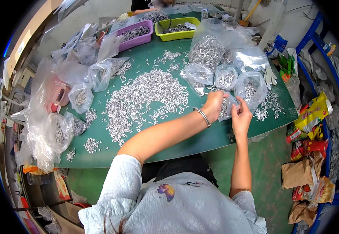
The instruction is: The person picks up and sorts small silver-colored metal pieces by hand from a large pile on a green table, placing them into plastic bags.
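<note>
Both hands' grip [227,109] on small bag [226,108]

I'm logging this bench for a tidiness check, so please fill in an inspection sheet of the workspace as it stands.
Surface: green table, mostly covered.
Job's things: small clear bag of metal pieces, held between both hands; large loose pile of small metal parts.
Clutter: filled clear bags on the right, more bags on the left, purple tray, yellow-green tray.
Grippers: left hand and right hand both grip the bag.
Cables: nothing seen.
Surroundings: snack packets and brown paper bags on the right.
</note>
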The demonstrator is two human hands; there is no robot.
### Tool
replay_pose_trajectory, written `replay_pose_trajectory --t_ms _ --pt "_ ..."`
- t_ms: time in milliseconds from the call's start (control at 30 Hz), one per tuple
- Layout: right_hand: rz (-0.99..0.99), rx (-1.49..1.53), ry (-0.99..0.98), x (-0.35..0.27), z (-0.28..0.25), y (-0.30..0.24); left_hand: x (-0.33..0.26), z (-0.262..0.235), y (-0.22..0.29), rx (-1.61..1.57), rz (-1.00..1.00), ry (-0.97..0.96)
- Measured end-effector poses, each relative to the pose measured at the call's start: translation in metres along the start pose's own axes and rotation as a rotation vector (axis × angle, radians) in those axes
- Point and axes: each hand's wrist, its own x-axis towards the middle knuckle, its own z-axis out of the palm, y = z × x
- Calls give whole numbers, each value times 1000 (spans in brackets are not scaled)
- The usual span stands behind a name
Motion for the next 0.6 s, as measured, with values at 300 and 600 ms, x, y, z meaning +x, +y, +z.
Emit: replay_pose_trajectory --t_ms 300,600 --pt "47 101 71 2 1 9 6 -14 -19 199 325 -267" --pt "-397 -286 133 -2 10 41 -44 -56 -32 1398 1098 -337"
